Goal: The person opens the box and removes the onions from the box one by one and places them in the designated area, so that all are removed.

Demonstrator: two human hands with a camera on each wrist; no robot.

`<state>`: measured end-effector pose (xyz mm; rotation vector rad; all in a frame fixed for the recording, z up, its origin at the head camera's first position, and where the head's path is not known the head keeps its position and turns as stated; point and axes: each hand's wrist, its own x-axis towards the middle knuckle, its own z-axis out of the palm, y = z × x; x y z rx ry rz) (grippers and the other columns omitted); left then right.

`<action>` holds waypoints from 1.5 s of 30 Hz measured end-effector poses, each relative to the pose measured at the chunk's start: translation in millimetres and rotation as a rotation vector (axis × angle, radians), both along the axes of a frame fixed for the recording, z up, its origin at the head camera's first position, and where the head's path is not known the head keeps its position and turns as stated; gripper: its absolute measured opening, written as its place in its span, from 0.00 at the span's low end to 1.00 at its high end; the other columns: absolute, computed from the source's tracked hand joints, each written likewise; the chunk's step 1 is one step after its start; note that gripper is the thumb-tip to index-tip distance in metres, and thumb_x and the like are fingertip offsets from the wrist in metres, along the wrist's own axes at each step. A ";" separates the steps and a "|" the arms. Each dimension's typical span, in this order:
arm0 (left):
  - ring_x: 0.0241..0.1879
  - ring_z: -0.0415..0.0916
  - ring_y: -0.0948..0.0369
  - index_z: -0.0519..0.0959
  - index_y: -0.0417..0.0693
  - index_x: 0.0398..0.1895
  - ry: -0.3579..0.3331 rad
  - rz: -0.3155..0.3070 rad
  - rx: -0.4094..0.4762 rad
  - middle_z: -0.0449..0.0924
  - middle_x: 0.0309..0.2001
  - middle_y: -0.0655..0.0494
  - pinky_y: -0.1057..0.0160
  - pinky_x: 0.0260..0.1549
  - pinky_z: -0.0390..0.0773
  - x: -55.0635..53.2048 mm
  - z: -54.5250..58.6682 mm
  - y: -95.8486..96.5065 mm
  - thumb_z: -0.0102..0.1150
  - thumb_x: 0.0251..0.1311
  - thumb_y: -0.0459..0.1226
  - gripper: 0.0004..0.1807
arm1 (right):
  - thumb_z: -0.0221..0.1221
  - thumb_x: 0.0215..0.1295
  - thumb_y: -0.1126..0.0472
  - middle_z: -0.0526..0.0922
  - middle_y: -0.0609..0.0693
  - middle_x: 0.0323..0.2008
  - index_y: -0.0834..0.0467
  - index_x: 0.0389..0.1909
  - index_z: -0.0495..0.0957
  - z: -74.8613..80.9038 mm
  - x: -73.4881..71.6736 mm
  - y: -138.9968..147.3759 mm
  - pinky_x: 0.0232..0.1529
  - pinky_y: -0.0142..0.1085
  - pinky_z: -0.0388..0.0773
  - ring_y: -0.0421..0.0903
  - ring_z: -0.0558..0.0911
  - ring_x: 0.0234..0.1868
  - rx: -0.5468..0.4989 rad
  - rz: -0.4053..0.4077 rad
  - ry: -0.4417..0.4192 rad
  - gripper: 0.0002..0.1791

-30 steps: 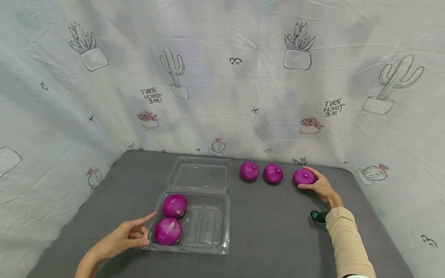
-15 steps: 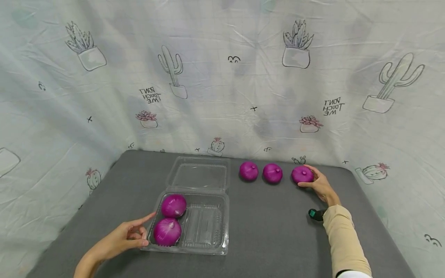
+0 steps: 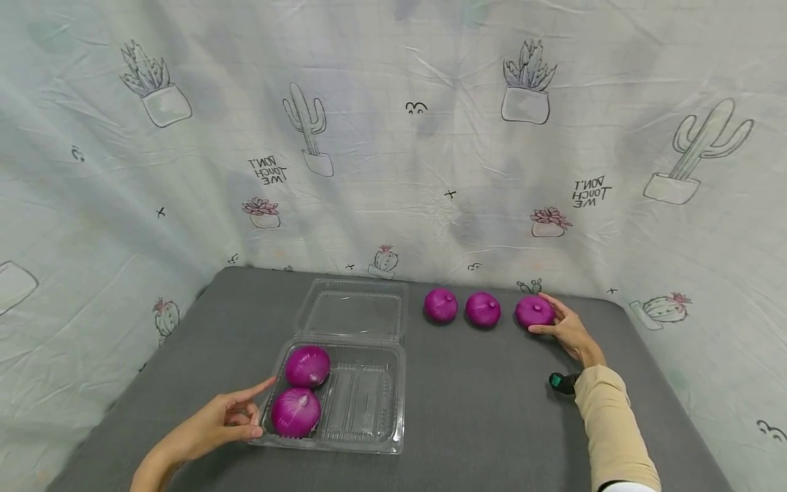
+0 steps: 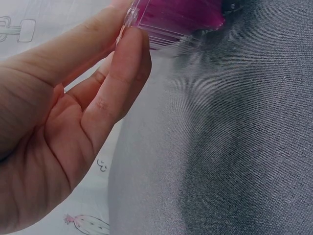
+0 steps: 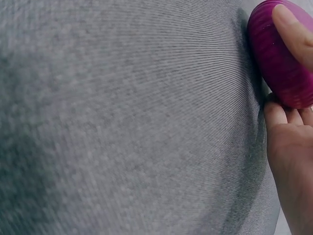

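Though the rightmost onion (image 3: 531, 312) had edged slightly left, gripped by my right hand (image 3: 573, 335), it stayed near the surface's (image 3: 479, 403) far right corner, outside the container (image 3: 363, 403) my left hand (image 3: 212, 421) pinched.

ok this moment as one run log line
left hand: holding clear container; right hand: gripping rightmost onion; onions inside: two; other table onions: two

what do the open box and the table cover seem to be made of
Open box: probably thin, glossy, clear plastic; the gray shows through and its ridges catch light.
Table cover: apparently matte gray fabric; fine ribbed lines show in the wrist views.
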<state>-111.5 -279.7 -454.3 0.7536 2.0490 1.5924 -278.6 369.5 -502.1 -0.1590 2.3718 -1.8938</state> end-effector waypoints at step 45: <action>0.25 0.66 0.73 0.47 0.24 0.71 0.041 0.035 -0.046 0.74 0.32 0.54 0.67 0.27 0.74 3.6 4.6 -0.9 0.58 0.62 0.28 0.40 | 0.56 0.68 0.69 0.62 0.56 0.70 0.69 0.69 0.59 46.5 68.5 -35.6 0.58 0.25 0.65 0.37 0.63 0.68 0.071 0.298 0.227 0.31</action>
